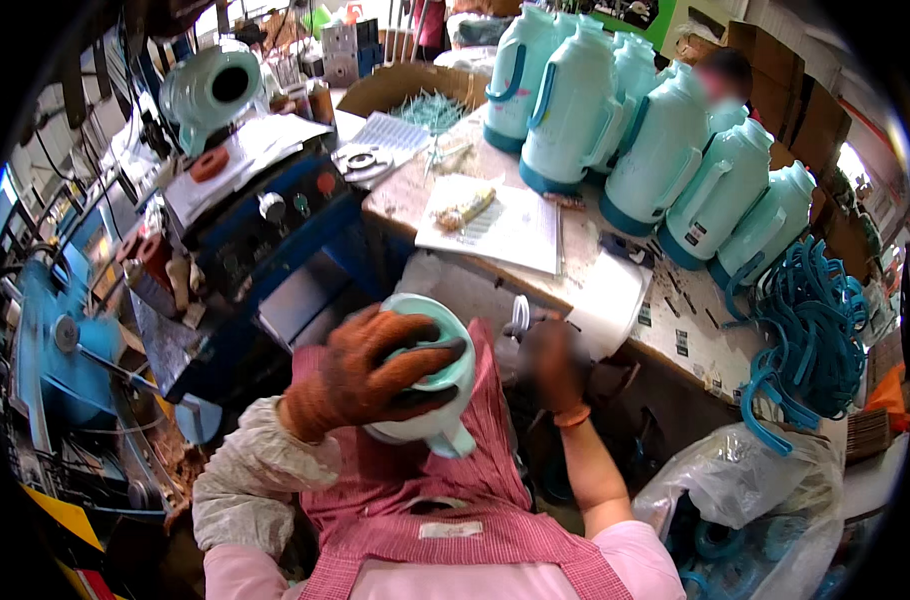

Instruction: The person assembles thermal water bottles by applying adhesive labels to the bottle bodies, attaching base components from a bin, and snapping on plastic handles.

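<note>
My left hand (375,365), in an orange-brown work glove with dark fingertips, is wrapped over the top of a pale mint thermos flask body (455,385) above my lap. The body's handle (453,442) points toward me, and the glove covers much of its mouth. My right hand (555,365), ungloved with an orange band at the wrist, is at the table's near edge. It is too smeared to show its fingers. Beside it is a white looped piece (520,313); I cannot make out whether the hand touches it.
Several mint flasks (573,110) stand on the worktable (595,265). Teal straps (815,320) hang in a bundle over its right end, above a clear plastic bag (745,475). Papers (505,235) lie nearer. A blue machine (275,230) stands left, with another mint body (210,85) beyond.
</note>
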Tool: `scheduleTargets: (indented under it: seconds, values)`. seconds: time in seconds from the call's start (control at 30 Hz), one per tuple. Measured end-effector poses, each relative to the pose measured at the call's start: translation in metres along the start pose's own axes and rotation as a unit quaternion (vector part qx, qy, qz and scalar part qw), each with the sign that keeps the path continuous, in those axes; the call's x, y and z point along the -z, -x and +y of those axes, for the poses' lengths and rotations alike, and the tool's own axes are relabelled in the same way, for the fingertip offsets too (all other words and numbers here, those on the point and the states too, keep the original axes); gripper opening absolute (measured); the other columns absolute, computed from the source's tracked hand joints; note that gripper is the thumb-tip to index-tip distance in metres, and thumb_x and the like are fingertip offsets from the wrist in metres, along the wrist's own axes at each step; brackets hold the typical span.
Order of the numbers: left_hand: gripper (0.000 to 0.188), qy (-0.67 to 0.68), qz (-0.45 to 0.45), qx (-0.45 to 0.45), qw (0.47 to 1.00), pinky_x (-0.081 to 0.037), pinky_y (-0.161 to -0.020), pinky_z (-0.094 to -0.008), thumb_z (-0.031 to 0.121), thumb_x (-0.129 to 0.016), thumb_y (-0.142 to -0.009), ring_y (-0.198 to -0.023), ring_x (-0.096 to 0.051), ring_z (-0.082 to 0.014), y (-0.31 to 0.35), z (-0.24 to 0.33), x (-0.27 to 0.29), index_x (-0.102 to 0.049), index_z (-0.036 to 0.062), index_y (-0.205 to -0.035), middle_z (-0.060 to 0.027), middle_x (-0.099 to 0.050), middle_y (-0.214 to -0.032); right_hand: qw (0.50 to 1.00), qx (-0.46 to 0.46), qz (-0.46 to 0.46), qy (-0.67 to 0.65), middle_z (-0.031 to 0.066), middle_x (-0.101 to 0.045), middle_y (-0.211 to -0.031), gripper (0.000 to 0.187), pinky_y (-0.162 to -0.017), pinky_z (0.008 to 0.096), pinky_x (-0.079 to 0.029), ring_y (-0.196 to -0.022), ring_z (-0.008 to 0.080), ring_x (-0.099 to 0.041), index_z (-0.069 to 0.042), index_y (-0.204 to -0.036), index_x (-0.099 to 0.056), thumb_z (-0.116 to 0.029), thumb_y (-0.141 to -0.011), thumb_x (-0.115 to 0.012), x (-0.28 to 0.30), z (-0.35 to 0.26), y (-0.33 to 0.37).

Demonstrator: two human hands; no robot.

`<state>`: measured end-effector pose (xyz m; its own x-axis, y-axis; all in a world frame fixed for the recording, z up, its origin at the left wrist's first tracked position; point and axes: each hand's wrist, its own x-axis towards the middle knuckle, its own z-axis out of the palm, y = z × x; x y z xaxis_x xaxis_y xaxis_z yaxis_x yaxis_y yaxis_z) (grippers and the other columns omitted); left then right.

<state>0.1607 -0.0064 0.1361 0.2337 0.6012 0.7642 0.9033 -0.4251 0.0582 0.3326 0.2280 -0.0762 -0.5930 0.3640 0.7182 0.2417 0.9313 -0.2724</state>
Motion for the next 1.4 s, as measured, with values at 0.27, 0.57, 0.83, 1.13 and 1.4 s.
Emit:
scheduleTargets:
  seconds: [0.27,0.57,0.83,1.13,1.4]
  values:
    - [0.108,0.073,-0.002,0.246,0.967,-0.035,-0.098,-0.0453,0.037,-0.086,-0.047,-0.113,-0.048,-0.0363,0.024,0.035,-0.054,-0.033,-0.0043,-0.131,-0.0215,-0.044,-0.129,0.657,-0.235,-0.247,-0.672,0.0179,-0.053,-0.116,0.039,-0.091,0.0389,-0.047,-0.106,0.0274,-0.055,0.007,-0.124,-0.042,-0.006,-0.088,-0.047,0.162,-0.121,-0.111]
    - [0.104,0.119,0.004,0.191,0.974,-0.035,-0.098,-0.0457,0.040,-0.085,-0.048,-0.113,-0.050,-0.0342,0.035,0.037,-0.048,-0.037,-0.0051,-0.129,-0.0192,-0.048,-0.126,0.903,0.184,-0.377,-0.091,0.0162,-0.059,-0.099,0.030,-0.064,0.0369,-0.051,-0.077,0.0321,-0.061,-0.003,-0.097,-0.054,-0.010,-0.069,-0.063,0.139,-0.161,-0.098]
    - [0.097,0.100,0.004,0.205,0.974,-0.035,-0.098,-0.0463,0.040,-0.080,-0.052,-0.111,-0.050,-0.0337,0.038,0.046,-0.057,-0.040,-0.0056,-0.127,-0.0181,-0.051,-0.123,0.923,0.202,-0.320,-0.069,0.0118,-0.059,-0.081,0.024,-0.062,0.0341,-0.051,-0.071,0.0290,-0.060,-0.003,-0.080,-0.057,-0.020,-0.064,-0.064,0.127,-0.151,-0.082]
    - [0.071,0.160,-0.150,0.040,0.975,-0.044,-0.086,-0.0406,0.044,-0.080,-0.051,-0.100,-0.058,-0.0310,0.037,0.021,-0.045,-0.060,0.0043,-0.106,-0.0155,-0.061,-0.104,0.750,0.153,-0.596,-0.243,0.0180,-0.059,-0.084,0.019,-0.074,0.0384,-0.045,-0.078,0.0322,-0.057,-0.001,-0.089,-0.057,-0.015,-0.076,-0.059,0.148,-0.136,-0.108]
    - [0.031,0.146,-0.052,0.027,0.988,-0.039,-0.089,-0.0499,0.044,-0.073,-0.064,-0.100,-0.052,-0.0294,-0.008,-0.019,0.027,-0.063,0.0162,-0.076,-0.0087,-0.057,-0.097,0.987,0.039,-0.081,-0.133,0.0132,-0.062,-0.105,0.027,-0.086,0.0341,-0.045,-0.092,0.0266,-0.060,-0.004,-0.106,-0.061,-0.016,-0.083,-0.055,0.052,0.060,-0.197]
